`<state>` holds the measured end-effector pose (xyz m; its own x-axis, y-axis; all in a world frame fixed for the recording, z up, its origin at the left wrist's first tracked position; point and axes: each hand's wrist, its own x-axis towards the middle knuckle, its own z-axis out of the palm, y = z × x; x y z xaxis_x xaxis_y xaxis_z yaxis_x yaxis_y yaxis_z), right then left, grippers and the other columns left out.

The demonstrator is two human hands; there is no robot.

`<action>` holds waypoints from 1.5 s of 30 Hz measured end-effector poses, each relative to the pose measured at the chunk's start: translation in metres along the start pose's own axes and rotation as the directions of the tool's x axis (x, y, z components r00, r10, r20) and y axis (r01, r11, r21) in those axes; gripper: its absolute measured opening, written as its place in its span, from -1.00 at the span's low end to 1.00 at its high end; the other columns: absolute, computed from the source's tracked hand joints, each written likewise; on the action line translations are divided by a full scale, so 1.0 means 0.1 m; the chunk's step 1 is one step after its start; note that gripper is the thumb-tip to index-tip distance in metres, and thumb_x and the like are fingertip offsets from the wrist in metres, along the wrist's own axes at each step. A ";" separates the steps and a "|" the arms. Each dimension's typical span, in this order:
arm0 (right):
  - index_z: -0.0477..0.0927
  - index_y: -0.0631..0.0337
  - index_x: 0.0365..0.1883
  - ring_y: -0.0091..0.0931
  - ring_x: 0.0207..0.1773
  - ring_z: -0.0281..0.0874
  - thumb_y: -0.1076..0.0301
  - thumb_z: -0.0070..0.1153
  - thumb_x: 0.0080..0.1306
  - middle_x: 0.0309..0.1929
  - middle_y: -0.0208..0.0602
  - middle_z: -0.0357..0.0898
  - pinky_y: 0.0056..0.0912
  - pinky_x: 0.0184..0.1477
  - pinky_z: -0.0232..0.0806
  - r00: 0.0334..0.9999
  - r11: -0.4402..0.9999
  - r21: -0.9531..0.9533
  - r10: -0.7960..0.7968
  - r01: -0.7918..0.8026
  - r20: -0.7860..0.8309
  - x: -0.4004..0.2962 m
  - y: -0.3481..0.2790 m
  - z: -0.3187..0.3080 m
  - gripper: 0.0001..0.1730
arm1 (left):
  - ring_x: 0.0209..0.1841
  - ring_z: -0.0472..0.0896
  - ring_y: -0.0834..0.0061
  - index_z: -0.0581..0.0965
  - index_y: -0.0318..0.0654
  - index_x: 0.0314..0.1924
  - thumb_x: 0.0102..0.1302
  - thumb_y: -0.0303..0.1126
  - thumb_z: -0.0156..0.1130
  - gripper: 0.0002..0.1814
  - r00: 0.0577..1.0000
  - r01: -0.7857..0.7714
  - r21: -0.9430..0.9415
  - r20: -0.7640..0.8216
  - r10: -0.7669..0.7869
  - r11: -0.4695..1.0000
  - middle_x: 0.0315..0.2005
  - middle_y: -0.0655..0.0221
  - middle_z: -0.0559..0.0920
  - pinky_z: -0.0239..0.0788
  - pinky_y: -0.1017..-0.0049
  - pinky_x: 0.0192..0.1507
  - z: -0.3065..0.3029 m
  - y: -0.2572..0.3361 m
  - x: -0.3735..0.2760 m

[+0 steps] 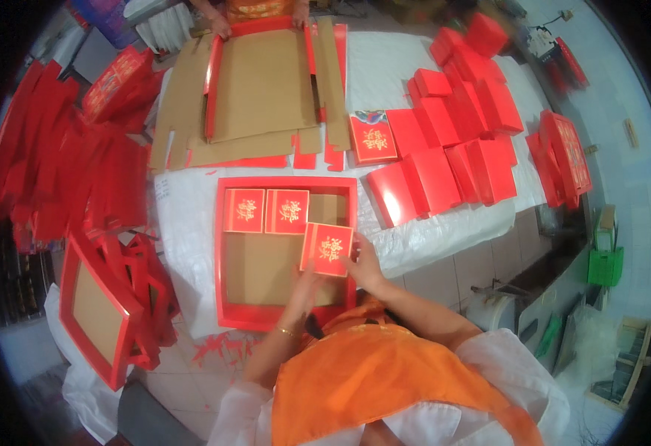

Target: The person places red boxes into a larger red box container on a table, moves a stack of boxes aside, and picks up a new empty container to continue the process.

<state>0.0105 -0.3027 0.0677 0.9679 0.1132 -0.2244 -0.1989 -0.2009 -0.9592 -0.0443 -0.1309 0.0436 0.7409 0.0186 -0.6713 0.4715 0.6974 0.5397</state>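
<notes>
Between my left hand (305, 289) and my right hand (365, 261) I hold a small red box (327, 249) with gold lettering. It is over the right side of a shallow red tray (286, 322) with a bare cardboard floor. Two matching boxes, the left one (244, 211) and the one beside it (287, 212), lie side by side in the tray's far left corner. My left fingers are at the held box's near left edge, while the right ones grip its right side. Whether the held box touches the tray floor is hard to tell.
Another person's hands (220, 27) hold a larger red-edged cardboard tray (264, 83) across the table. Red boxes (434, 178) are heaped at the right, near a printed box (374, 139). Flat cardboard pieces (180, 111) lie at the back left. Red frames (99, 312) are stacked at the left.
</notes>
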 end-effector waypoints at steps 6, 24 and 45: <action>0.37 0.28 0.28 -0.04 0.11 0.43 0.40 0.28 0.18 0.02 0.13 0.49 -0.11 0.20 0.30 0.998 0.924 -0.380 0.023 -0.042 -0.054 -0.02 0.02 0.09 -0.32 | -0.10 0.54 0.54 0.13 -0.30 0.37 0.45 -0.18 0.22 -0.33 0.974 -0.204 0.159 -0.063 0.216 0.966 0.02 0.28 0.44 0.47 0.46 -0.04 -0.16 -0.15 -0.02; 0.05 -0.05 0.55 0.01 0.37 0.17 0.31 0.26 0.17 0.37 0.18 0.09 0.04 0.34 0.16 0.984 0.648 -0.746 -0.170 0.154 0.055 0.44 -0.35 -0.05 0.00 | -0.09 0.57 0.46 0.32 -0.43 0.24 0.38 -0.22 0.30 -0.40 0.933 -0.264 0.558 -0.059 0.355 0.787 -0.02 0.19 0.55 0.48 0.46 -0.07 0.42 0.05 0.70; -0.07 -0.32 0.57 0.03 0.50 -0.05 0.02 0.53 -0.14 0.48 0.10 -0.04 0.26 0.48 -0.14 0.864 0.198 -0.856 0.073 0.478 0.499 0.94 -0.74 0.04 0.36 | 0.02 0.61 0.31 0.57 -0.22 0.02 0.28 -0.32 0.39 -0.66 0.972 0.203 -0.522 0.006 -0.234 0.828 -0.10 0.27 0.64 0.50 0.16 0.11 0.27 0.18 1.43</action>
<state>0.1152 -0.2731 0.1164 0.7447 0.5687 -0.3492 0.5545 -0.8185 -0.1504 0.0832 -0.1348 -0.0287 0.6128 -0.1498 -0.7759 0.2913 0.9555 0.0456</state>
